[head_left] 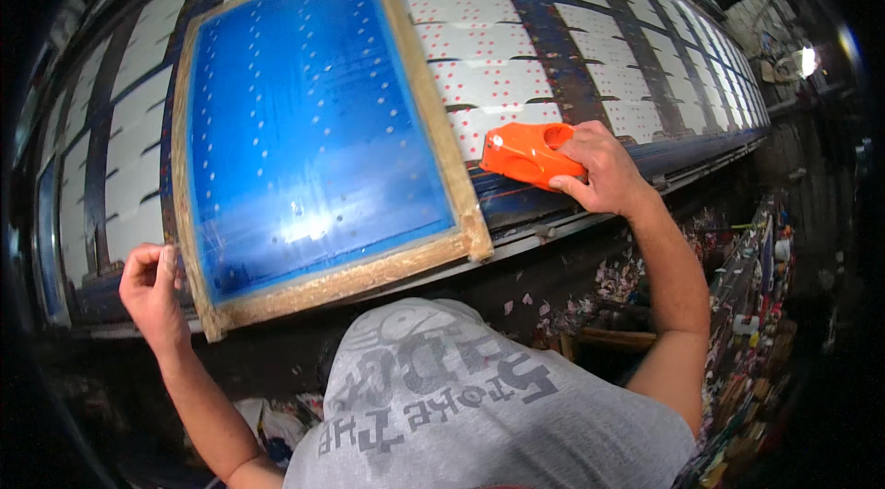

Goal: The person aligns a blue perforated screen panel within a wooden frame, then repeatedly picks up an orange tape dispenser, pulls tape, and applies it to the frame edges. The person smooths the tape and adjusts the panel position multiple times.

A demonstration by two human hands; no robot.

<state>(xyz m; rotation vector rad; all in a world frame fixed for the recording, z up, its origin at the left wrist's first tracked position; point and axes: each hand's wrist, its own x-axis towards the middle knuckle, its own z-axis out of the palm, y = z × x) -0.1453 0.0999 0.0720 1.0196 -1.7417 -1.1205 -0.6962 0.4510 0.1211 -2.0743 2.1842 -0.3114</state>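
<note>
A screen-printing frame (461, 185) with worn wooden sides lies across the long table. Its blue mesh (295, 120) carries rows of small pale dots and some darker ones near the bottom. My right hand (604, 166) is closed around an orange plastic hand tool (525, 153) with rounded openings in its body; its exact kind is unclear. The tool is held just right of the frame, above the table's near edge. My left hand (157, 291) is beside the frame's lower left corner, thumb and fingers pinched together. Whatever they hold, if anything, is too small to make out.
White sheets (489, 56) with pink-red dots lie on the table right of the frame. Plain white pieces (138, 162) lie in rows to the left. Scraps (622, 277) litter the area below the table's near edge. A bright lamp (808, 61) shines at far right.
</note>
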